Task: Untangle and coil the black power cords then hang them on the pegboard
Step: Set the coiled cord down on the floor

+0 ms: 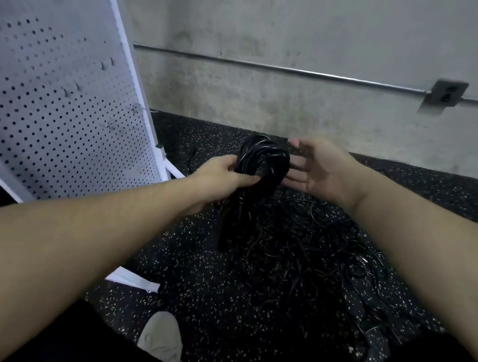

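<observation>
The left hand [220,175] grips a coiled black power cord [262,159]; the right hand [314,167], fingers spread, hovers beside it above tangled cords [314,248] on the floor.

A black speckled floor [209,285] carries a loose tangle of black cords [322,255] beside the pegboard's white foot [135,281]
</observation>
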Demonstrator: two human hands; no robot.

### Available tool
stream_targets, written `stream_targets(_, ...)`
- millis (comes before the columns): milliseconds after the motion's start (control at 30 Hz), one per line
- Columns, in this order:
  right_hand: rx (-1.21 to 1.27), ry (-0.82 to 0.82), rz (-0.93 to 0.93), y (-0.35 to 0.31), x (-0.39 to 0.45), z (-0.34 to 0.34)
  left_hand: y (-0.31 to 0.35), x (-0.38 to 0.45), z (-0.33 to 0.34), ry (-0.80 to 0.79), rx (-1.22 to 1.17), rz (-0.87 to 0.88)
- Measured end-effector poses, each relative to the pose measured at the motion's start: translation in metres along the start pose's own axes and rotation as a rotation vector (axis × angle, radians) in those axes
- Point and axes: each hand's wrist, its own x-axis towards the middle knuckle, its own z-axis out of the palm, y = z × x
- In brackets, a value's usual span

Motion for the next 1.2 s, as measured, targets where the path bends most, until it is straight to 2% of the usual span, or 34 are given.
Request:
stream_targets(100,-0.176,0.011,0.062,0.016,0.028,0.004,-0.027,0.023,-0.017,-0.017,-0.012,-0.095)
stream_targets(367,-0.699,-0.175,0.279,0.079,0.118,0.015,-0.131,0.081,-0.052,0.045,0.113,-0.303)
stream_targets(600,-0.911,-0.32,0.332,0.132,0.175,0.028,-0.213,0.12,-0.077,-0.016,0.2,-0.528)
stream_targets(700,-0.97,-0.365,0.338,0.152,0.189,0.022,-0.248,0.14,-0.082,-0.034,0.175,-0.55)
stream_targets(767,-0.988,-0.372,0.354,0.164,0.198,0.014,-0.268,0.151,-0.08,0.008,0.206,-0.562)
stream_targets(967,-1.054,-0.332,0.409,0.182,0.214,-0.017,-0.288,0.175,-0.07,0.035,0.52,-0.459)
stream_targets(1067,-1.054,-0.307,0.413,0.183,0.222,-0.03,-0.273,0.183,-0.062,0.055,0.753,-0.274)
stream_targets(1200,-1.105,-0.265,0.373,0.185,0.231,-0.043,-0.267,0.188,-0.027,-0.156,0.615,-0.124)
